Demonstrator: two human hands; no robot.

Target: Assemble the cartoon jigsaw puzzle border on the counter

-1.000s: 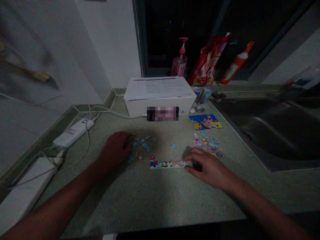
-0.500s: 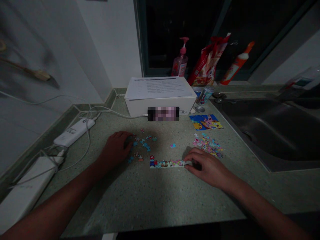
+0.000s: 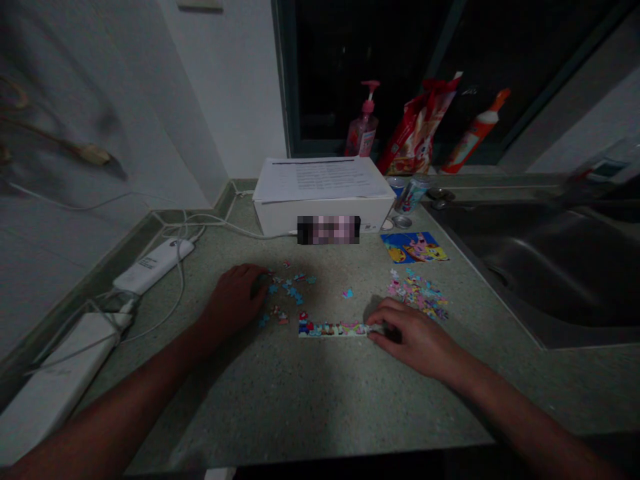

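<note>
A joined strip of jigsaw puzzle pieces [image 3: 333, 329] lies on the counter in front of me, with one red-and-blue piece rising at its left end. My right hand [image 3: 407, 337] pinches a pale puzzle piece [image 3: 371, 328] between thumb and forefinger at the strip's right end. Whether that piece is locked in, I cannot tell. My left hand [image 3: 239, 293] rests on the counter, thumb and forefinger apart, beside loose, mostly blue puzzle pieces [image 3: 290, 289]. A single blue-and-pink piece [image 3: 348, 293] lies above the strip. Beyond my right hand is a pile of colourful pieces [image 3: 419, 292].
A cartoon picture card [image 3: 415, 247] lies behind the pile. A white box [image 3: 323, 190] topped with paper stands at the back, a blurred-out phone-like object [image 3: 329, 230] against it. White power strips [image 3: 153, 265] and cables run along the left. The sink [image 3: 545, 267] is at right.
The view has shifted slightly, so everything sits a little lower in the picture. Both hands keep practically the same places, the right one still at the strip's right end.
</note>
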